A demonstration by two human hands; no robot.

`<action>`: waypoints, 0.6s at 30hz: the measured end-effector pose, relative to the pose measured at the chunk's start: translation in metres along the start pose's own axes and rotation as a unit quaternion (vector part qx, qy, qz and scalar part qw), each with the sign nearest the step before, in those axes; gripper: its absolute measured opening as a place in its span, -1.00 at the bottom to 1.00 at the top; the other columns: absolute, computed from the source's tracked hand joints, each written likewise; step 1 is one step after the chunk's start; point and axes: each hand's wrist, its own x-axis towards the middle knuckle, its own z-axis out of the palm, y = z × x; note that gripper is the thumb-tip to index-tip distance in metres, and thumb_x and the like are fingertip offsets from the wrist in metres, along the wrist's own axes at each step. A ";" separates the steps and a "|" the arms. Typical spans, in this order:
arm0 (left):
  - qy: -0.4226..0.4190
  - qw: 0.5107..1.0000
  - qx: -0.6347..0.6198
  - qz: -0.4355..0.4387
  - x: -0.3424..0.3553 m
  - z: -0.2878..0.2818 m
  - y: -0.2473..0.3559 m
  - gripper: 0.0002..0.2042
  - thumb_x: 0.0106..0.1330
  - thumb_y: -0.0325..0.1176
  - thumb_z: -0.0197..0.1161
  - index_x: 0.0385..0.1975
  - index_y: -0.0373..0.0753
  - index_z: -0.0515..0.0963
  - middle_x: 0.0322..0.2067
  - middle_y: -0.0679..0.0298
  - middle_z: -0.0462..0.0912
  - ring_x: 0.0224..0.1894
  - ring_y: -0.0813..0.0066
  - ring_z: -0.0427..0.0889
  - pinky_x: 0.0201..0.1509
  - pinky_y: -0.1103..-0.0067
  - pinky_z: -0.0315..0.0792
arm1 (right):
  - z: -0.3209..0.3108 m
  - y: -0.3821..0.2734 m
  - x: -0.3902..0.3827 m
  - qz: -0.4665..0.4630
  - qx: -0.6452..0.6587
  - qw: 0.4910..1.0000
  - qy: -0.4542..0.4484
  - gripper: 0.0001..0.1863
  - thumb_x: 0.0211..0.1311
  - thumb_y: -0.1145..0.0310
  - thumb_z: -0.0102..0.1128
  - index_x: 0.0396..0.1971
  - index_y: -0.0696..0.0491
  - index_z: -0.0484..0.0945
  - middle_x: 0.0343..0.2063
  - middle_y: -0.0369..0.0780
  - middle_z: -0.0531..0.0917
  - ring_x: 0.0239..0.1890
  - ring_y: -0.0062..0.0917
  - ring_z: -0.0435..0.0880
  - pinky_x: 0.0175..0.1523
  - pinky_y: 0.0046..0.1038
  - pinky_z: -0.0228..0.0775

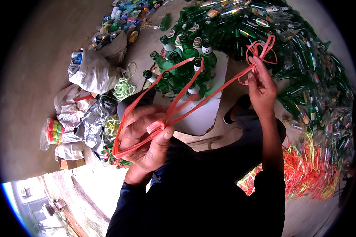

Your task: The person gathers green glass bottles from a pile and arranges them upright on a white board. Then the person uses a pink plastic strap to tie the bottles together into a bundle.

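Red plastic twine [211, 97] stretches between my two hands. My left hand [144, 138] is closed on it, with a knot pinched at the thumb and a loop running around the fingers. Farther up on the right, my right hand [261, 85] pinches a bunched end of the same twine, whose small loops stand above the fingertips. Beyond the hands, a cluster of green glass bottles [161, 62] stands upright on a white board [194, 120]. One twine loop passes in front of the bottles; whether it touches them I cannot tell.
A large heap of green bottles [304, 85] lies at the right and back. Red and yellow twine [308, 170] is piled at lower right. White bags [93, 73] and pale green twine [124, 89] lie at left. One loose bottle [165, 22] lies behind the board.
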 end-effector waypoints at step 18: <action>-0.001 0.988 -0.155 -0.012 0.022 0.014 0.010 -0.71 0.28 -0.31 0.43 -0.15 -0.37 0.57 -0.22 -0.09 0.70 -0.25 0.13 0.74 -0.08 0.29 0.62 | 0.001 -0.011 -0.001 -0.018 -0.047 0.999 -0.012 -0.41 0.23 0.70 0.16 0.30 0.10 0.46 -0.40 -0.31 0.68 -0.55 -0.83 0.45 -0.45 -0.72 0.33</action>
